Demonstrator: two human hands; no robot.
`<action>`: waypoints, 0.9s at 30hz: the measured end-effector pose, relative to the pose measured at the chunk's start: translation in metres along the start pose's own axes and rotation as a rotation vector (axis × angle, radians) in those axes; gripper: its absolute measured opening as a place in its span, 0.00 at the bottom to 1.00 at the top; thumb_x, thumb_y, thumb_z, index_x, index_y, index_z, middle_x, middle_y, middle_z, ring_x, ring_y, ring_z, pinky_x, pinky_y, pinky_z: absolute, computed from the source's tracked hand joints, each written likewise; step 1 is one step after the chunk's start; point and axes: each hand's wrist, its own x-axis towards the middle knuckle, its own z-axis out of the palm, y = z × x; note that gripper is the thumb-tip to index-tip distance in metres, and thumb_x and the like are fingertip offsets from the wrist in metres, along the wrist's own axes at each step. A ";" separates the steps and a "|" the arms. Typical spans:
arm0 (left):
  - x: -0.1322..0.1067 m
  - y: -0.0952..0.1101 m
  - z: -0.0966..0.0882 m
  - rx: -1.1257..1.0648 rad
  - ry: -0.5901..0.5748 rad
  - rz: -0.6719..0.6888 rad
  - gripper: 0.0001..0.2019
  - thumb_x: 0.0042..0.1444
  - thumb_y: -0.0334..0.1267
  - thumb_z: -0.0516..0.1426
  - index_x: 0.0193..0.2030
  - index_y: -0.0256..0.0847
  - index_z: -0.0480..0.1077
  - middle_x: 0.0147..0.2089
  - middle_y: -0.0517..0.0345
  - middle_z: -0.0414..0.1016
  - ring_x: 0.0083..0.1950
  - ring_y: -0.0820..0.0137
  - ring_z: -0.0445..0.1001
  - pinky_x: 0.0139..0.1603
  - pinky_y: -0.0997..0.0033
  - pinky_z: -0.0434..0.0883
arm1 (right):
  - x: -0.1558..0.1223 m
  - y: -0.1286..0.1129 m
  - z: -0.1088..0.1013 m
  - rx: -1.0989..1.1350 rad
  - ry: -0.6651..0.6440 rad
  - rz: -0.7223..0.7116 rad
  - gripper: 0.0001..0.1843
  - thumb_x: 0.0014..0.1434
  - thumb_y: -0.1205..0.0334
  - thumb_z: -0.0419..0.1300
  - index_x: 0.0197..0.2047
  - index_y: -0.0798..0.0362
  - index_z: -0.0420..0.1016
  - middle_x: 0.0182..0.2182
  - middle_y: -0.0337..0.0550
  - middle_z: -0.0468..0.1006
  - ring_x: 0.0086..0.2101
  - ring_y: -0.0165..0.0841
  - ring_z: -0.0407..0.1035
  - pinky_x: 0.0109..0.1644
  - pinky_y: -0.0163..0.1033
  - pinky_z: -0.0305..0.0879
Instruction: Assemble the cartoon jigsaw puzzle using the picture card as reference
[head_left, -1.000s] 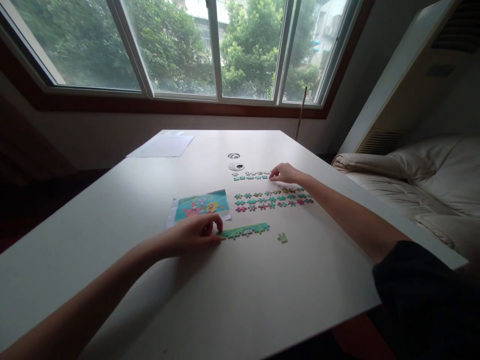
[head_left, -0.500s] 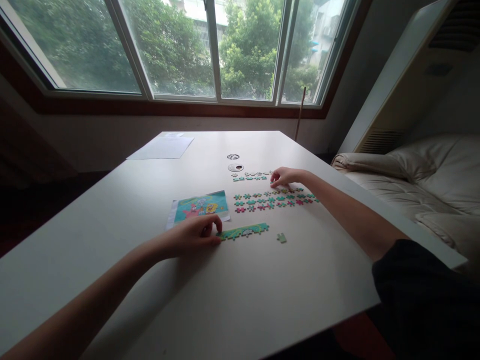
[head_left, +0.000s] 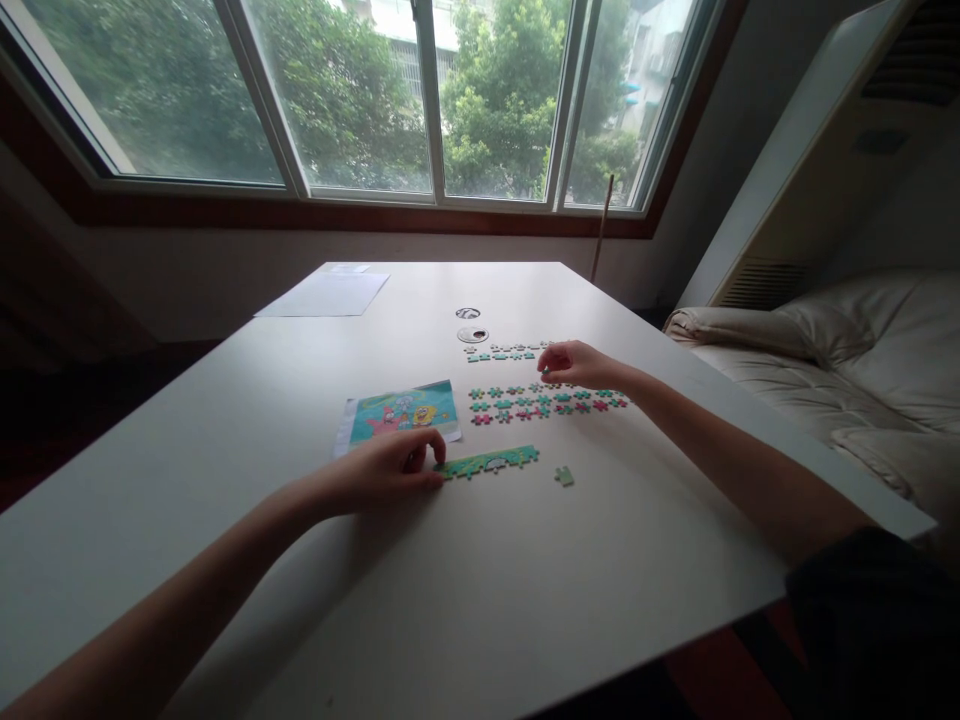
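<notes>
My left hand pinches the left end of a joined strip of jigsaw puzzle, green and teal, lying flat. To the right of that strip lies a loose pale green puzzle piece. Over the far side of the sorted rows, my right hand is closed at the fingertips on a small puzzle piece, mostly hidden by the fingers. Below it spread rows of loose puzzle pieces, teal, pink and yellow. Behind my left hand sits a cartoon reference picture on paper.
Farther back, two more rows of pieces lie near two round silvery discs. White paper sheets rest at the table's far left. A cream sofa stands right of the white table, and a window is beyond.
My right hand has lifted slightly and drawn a little back from the rows, its elbow shifting right and down. My left hand stays on the strip.
</notes>
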 end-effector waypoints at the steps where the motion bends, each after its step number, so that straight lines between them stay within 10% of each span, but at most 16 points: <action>1: 0.000 0.000 0.000 0.000 -0.001 -0.001 0.15 0.54 0.50 0.53 0.39 0.39 0.65 0.25 0.65 0.58 0.26 0.73 0.58 0.25 0.76 0.56 | -0.008 -0.005 0.003 0.060 -0.022 -0.046 0.15 0.50 0.57 0.61 0.38 0.58 0.71 0.30 0.41 0.73 0.30 0.28 0.67 0.34 0.35 0.63; 9: 0.000 0.001 0.000 0.010 -0.004 -0.015 0.15 0.54 0.49 0.53 0.40 0.39 0.65 0.25 0.66 0.57 0.25 0.73 0.57 0.24 0.76 0.56 | -0.059 -0.039 0.026 -0.032 -0.105 -0.029 0.09 0.51 0.58 0.60 0.32 0.56 0.73 0.28 0.42 0.76 0.29 0.29 0.69 0.32 0.33 0.62; 20: -0.001 -0.001 0.001 0.020 0.002 -0.010 0.14 0.54 0.48 0.53 0.40 0.39 0.65 0.25 0.66 0.57 0.25 0.73 0.58 0.25 0.76 0.55 | -0.067 -0.033 0.020 -0.142 -0.268 -0.206 0.15 0.56 0.68 0.55 0.46 0.51 0.74 0.37 0.44 0.72 0.34 0.28 0.67 0.37 0.32 0.63; 27: 0.000 0.000 0.001 0.016 0.000 -0.021 0.15 0.54 0.49 0.53 0.40 0.39 0.65 0.25 0.66 0.56 0.25 0.73 0.58 0.25 0.76 0.56 | -0.067 -0.035 0.019 -0.154 -0.327 -0.085 0.13 0.56 0.61 0.57 0.45 0.55 0.70 0.28 0.38 0.68 0.28 0.27 0.62 0.30 0.32 0.58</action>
